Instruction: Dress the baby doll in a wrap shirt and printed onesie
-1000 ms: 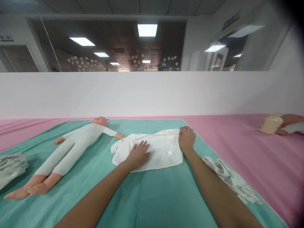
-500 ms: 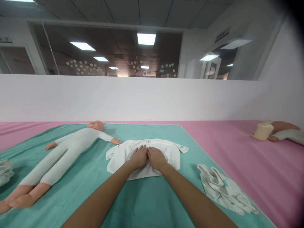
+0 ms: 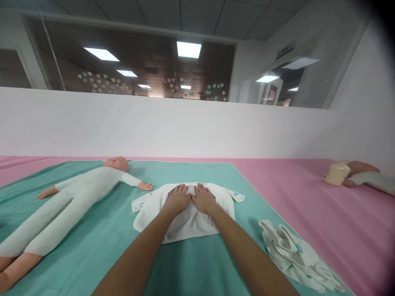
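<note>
A small white baby garment (image 3: 185, 220) lies spread flat on the teal mat (image 3: 191, 263), its neck end away from me. My left hand (image 3: 178, 198) and my right hand (image 3: 203, 198) lie flat side by side on its upper middle, fingers stretched toward the collar, holding nothing. A baby doll in a white bodysuit (image 3: 74, 193) lies on its back to the left of the garment, one arm reaching toward it.
A crumpled patterned white cloth (image 3: 296, 255) lies at the mat's right edge. The mat rests on a pink sheet (image 3: 324, 213). A second doll with a cream-coloured item (image 3: 354, 174) lies far right. A white partition wall runs behind.
A second ago my right hand gripped the garment's far right corner; it has let go and joined the left at the middle. Both hands have since slid a little toward the collar.
</note>
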`<state>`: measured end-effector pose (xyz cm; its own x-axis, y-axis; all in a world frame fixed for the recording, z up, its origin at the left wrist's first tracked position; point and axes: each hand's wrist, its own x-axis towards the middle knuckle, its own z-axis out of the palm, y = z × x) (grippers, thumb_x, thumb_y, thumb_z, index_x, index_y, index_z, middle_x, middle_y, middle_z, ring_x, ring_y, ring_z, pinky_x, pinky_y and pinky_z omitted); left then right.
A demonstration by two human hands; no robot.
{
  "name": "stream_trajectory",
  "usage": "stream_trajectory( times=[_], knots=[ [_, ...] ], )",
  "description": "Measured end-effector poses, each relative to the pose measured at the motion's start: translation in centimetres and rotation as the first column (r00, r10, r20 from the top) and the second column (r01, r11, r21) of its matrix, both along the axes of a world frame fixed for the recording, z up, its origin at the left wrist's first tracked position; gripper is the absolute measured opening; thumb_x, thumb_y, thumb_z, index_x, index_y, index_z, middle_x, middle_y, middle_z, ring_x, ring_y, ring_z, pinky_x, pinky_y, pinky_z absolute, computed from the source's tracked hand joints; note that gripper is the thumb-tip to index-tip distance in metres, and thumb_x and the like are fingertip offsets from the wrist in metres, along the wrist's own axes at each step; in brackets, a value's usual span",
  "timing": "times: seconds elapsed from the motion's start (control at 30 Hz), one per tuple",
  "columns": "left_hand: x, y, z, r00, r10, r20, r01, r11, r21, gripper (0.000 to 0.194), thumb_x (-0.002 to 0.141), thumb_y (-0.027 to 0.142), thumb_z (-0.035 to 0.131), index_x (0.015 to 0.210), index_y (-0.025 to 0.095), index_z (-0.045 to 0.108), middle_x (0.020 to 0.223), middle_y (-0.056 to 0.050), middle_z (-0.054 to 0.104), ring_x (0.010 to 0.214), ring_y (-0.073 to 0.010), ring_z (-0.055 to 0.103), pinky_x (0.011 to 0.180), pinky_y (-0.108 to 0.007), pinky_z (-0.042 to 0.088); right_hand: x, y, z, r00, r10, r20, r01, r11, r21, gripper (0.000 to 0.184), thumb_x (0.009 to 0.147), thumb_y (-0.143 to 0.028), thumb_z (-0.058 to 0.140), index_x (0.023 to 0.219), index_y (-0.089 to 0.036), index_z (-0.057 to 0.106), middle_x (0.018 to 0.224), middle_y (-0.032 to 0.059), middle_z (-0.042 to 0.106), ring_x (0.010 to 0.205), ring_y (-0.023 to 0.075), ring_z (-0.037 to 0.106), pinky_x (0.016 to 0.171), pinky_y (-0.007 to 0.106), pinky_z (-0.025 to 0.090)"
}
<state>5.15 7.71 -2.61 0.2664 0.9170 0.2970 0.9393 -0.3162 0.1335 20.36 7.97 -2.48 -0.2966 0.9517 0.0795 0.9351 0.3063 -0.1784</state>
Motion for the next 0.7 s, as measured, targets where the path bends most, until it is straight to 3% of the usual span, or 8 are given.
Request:
stream_trajectory(
  times=[0.2, 0.37, 0.53, 0.7],
  knots=[
    [-0.1, 0.5, -0.3, 0.999, 0.014, 0.035, -0.014, 1.0, 0.02, 0.045, 0.092, 0.04, 0.028, 0.131, 0.025, 0.045, 0.141, -0.007, 0.04, 0.128, -0.0267, 0.034, 0.1, -0.053, 0.034, -0.6, 1.6, 0.1, 0.999, -0.053, -0.008, 0.053, 0.997, -0.048, 0.065, 0.092, -0.044, 0.017, 0.145, -0.007, 0.019, 0.153, 0.0115, 0.011, 0.141, 0.0216, 0.007, 0.113, 0.039, 0.01],
    [0.0, 0.4, 0.0, 0.994, 0.048, 0.102, -0.043, 0.998, -0.052, 0.049, 0.092, 0.043, 0.029, 0.137, 0.025, 0.039, 0.15, -0.007, 0.024, 0.135, -0.0277, 0.025, 0.104, -0.049, 0.031, -0.7, 1.6, 0.0, 0.996, -0.074, -0.053, 0.076, 0.997, 0.026, 0.064, 0.091, -0.043, 0.02, 0.145, -0.007, 0.019, 0.153, 0.0099, 0.01, 0.141, 0.0222, 0.005, 0.113, 0.038, 0.013],
    [-0.2, 0.8, -0.4, 0.992, 0.004, 0.125, -0.01, 0.999, 0.047, 0.054, 0.091, 0.038, 0.034, 0.14, 0.015, 0.035, 0.153, -0.014, 0.01, 0.138, -0.0288, 0.018, 0.11, -0.04, 0.024, -0.5, 1.5, -0.2, 0.995, -0.071, -0.069, 0.079, 0.99, 0.12, 0.067, 0.091, -0.044, 0.023, 0.146, -0.005, 0.015, 0.154, 0.0079, 0.006, 0.141, 0.0233, -0.001, 0.114, 0.035, 0.009],
    [-0.3, 1.9, -1.1, 0.998, -0.029, 0.057, 0.029, 1.0, -0.006, 0.05, 0.093, 0.034, 0.03, 0.135, 0.01, 0.041, 0.146, -0.019, 0.029, 0.137, -0.0275, 0.022, 0.108, -0.044, 0.026, -0.3, 1.6, -0.2, 1.0, 0.018, -0.01, -0.017, 0.998, 0.058, 0.057, 0.093, -0.04, 0.025, 0.143, -0.013, 0.028, 0.15, 0.009, 0.024, 0.141, 0.0237, 0.011, 0.113, 0.043, 0.013]
  ],
)
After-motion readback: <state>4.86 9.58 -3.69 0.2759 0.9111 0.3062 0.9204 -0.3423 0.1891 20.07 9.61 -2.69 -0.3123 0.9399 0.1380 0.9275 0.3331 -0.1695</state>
